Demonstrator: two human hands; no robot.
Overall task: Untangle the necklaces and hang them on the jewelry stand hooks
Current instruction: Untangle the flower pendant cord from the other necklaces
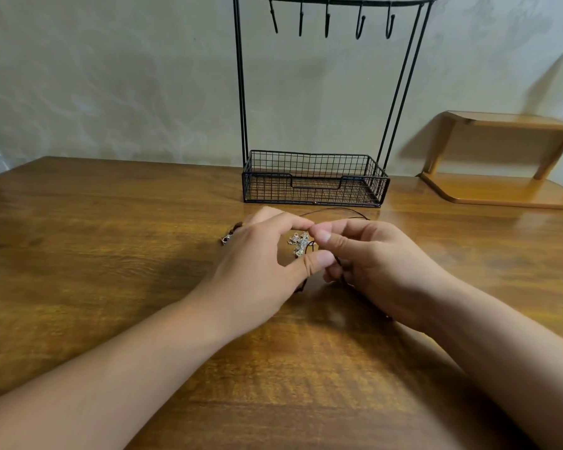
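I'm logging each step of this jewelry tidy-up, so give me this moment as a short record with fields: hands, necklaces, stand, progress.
left hand: left hand pinches the dark cord with thumb and forefinger
right hand: right hand pinches the same cord beside it
necklaces: silver pendant between the hands; a clasp shows left of the left hand; all on the wooden table
stand: black wire jewelry stand behind the hands, hooks bare
progress: nothing hung yet
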